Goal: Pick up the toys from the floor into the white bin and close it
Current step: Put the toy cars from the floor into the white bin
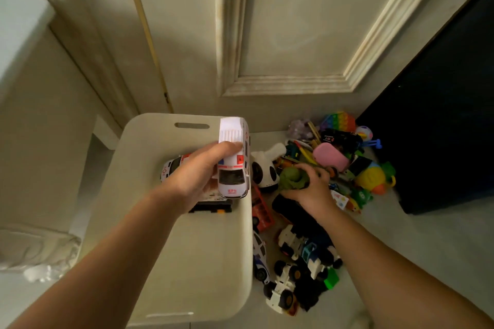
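Note:
My left hand [197,176] grips a white toy ambulance [233,160] and holds it above the open white bin [165,248]. Inside the bin lie another white toy car [172,165] and a dark toy vehicle [211,207], partly hidden under my hand. To the right of the bin, my right hand [311,189] curls round a green soft toy [292,177] in the pile of toys on the floor. A white panda-like toy [264,172] sits just left of it.
Several toys lie on the floor right of the bin: trucks [296,272], a red vehicle [261,209], a pink case [330,156], a rainbow pop toy [339,121]. A dark cabinet [441,128] stands at the right, a panelled door [280,35] behind.

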### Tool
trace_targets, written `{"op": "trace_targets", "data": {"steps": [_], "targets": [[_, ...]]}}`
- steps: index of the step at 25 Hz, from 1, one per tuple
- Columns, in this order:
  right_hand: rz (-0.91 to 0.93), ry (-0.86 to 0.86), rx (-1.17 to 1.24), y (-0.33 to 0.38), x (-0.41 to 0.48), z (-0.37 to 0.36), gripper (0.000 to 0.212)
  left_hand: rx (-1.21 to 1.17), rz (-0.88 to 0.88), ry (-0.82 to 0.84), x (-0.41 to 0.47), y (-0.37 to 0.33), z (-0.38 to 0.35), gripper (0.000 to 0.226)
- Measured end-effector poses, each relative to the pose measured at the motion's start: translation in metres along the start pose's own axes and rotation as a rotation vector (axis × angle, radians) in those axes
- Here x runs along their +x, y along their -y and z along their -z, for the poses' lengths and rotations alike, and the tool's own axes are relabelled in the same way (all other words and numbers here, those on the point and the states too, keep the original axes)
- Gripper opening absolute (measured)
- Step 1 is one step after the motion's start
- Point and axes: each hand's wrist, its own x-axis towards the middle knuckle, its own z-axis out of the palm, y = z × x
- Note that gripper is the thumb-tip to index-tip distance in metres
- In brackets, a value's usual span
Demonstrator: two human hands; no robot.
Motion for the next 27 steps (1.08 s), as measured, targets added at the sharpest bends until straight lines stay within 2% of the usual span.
{"op": "trace_targets", "data": {"steps": [3,6,9,12,14,18,22,27], "targets": [[-0.013,0.055,0.564,0.046,-0.025,0.034,0.055,0.078,0.008,0.028,-0.024,-0.028,0.009,0.051],[0.084,0.217,1.026,0.093,-0.056,0.062,0.05,0.186,0.031,-0.011,-0.054,-0.063,0.028,0.048],[0.095,0.511,1.337,0.136,-0.103,0.074,0.037,0.333,0.066,-0.038,-0.097,-0.095,0.054,0.042],[0.025,0.65,1.471,0.167,-0.147,0.063,0.051,0.394,0.093,-0.022,-0.138,-0.109,0.07,0.041],[-0.01,0.631,1.463,0.18,-0.168,0.046,0.056,0.346,0.101,-0.007,-0.154,-0.109,0.072,0.04],[-0.18,0.463,1.261,0.185,-0.19,0.0,0.033,0.237,0.175,-0.089,-0.15,-0.078,0.066,0.04],[-0.315,0.311,0.759,0.162,-0.191,-0.06,0.036,0.194,0.335,-0.177,-0.132,-0.026,0.075,0.035],[-0.352,0.251,0.47,0.119,-0.178,-0.121,0.024,0.095,0.516,-0.208,-0.104,0.042,0.093,0.035]]}}
